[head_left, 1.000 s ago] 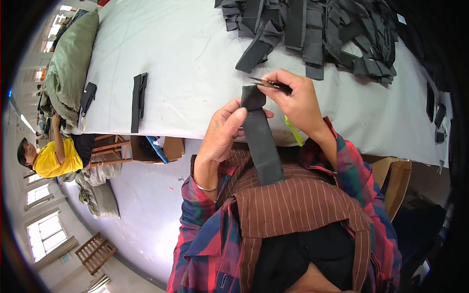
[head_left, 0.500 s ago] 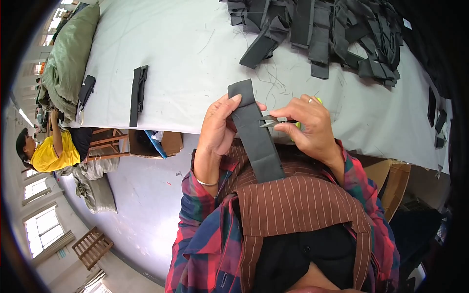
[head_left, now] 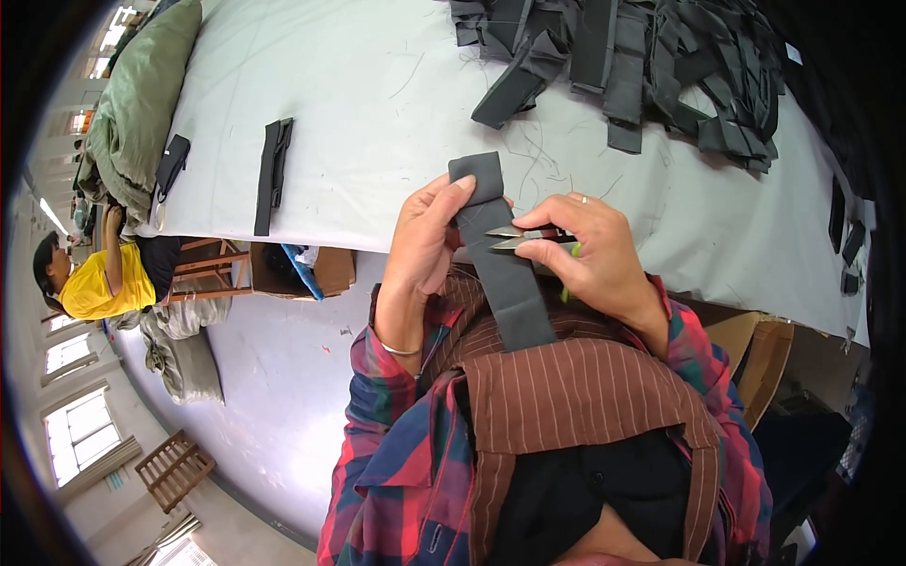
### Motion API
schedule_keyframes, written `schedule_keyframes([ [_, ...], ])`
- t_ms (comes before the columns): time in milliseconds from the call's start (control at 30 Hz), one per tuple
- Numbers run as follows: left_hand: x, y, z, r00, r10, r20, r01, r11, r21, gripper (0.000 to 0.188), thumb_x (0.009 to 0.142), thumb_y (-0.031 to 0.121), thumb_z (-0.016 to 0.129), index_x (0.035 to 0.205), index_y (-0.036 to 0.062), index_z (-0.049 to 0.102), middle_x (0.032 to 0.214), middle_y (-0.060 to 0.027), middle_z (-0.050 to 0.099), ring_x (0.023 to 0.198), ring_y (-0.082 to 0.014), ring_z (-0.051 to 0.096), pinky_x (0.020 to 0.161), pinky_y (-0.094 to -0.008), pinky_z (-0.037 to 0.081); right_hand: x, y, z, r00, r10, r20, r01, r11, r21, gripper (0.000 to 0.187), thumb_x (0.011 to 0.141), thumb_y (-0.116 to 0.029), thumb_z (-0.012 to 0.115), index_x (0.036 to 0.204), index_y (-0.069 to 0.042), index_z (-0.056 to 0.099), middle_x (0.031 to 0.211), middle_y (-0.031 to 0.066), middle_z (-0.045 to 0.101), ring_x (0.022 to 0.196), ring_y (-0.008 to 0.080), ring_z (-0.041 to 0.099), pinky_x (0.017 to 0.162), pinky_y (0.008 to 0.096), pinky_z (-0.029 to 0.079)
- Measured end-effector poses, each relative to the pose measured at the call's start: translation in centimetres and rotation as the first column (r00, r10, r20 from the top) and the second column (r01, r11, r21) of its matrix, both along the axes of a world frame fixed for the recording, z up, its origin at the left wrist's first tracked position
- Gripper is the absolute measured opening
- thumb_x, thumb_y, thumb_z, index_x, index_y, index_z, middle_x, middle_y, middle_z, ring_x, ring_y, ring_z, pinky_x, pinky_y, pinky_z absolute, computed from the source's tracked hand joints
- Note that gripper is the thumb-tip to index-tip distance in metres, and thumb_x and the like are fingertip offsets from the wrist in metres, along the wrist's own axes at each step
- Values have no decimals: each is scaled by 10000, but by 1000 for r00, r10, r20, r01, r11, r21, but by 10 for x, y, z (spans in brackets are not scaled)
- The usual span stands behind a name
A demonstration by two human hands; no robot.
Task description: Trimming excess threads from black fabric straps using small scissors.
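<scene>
The left hand (head_left: 422, 241) stood to the left of the dark grey strip (head_left: 514, 292), its fingers closed on the strip just below the folded upper end, the thumb on top. The strip was held above the near edge of the bench (head_left: 340, 170), its lower end over the striped apron (head_left: 585, 391). To the right, the right hand (head_left: 593, 253) held a pair of snips (head_left: 536, 233), its fingers pinched around the body and the two blades parted. The blade tips had advanced from the strip's right edge to over its face; a second ago they were at the upper end. This position indicated that the working point had shifted from the end to the middle portion of the strip. Contact between blades and fabric could not be confirmed. Containers, left to right, were as follows. A green sack (head_left: 142, 104) lay bulging on the bench, its contents hidden. A grey sack (head_left: 179, 358) stood on the floor, its contents also hidden. A cardboard box (head_left: 337, 274) beside the bench held dark material and a blue item (head_left: 304, 274). A second cardboard box (head_left: 766, 368) stood beneath the bench at right; its contents could not be determined.
</scene>
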State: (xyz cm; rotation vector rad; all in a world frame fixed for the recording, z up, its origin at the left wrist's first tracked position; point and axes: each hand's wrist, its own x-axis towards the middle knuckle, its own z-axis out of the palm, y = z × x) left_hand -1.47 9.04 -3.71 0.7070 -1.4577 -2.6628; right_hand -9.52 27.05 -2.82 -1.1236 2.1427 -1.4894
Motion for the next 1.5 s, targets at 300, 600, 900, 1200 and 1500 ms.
schedule_keyframes([
  [300,-2,0,-4,1000,9,17,-7,995,-102,204,923,196,572,1004,28,656,812,7,640,632,-25,569,480,-153,435,6,-13,-2,940,-26,-341,14,999,-39,194,707,-220,749,819,-110,637,706,2,611,627,208,541,606,322,390],
  [600,0,1,-1,998,-45,45,50,990,-128,291,956,288,531,1042,34,644,852,4,643,685,-23,571,508,-164,443,-4,-23,-7,956,-199,217,254,930,-265,284,738,-200,764,968,-78,651,793,-17,640,645,118,518,618,259,403],
  [900,3,44,-7,984,98,-146,-119,983,-143,540,834,-34,656,1215,56,285,1146,-139,460,812,-102,572,670,-233,500,-32,-28,-18,925,-144,351,212,963,-164,151,816,-92,700,785,-8,579,659,-34,508,634,32,419,539,214,342],
  [1200,1,36,-19,991,106,-87,-134,885,-447,103,875,50,645,888,2,555,796,-5,576,678,-39,518,585,-190,418,-33,-27,-15,930,-133,344,203,963,-175,191,821,-62,689,736,-13,526,631,-43,473,610,29,396,517,211,327],
  [1500,5,32,-19,953,303,-18,-303,952,37,155,933,167,559,857,40,603,837,-39,621,734,-126,566,657,-275,487,-32,-27,-22,910,-109,401,212,952,-223,212,830,-56,677,727,-24,494,630,-58,439,614,27,367,529,212,322],
])
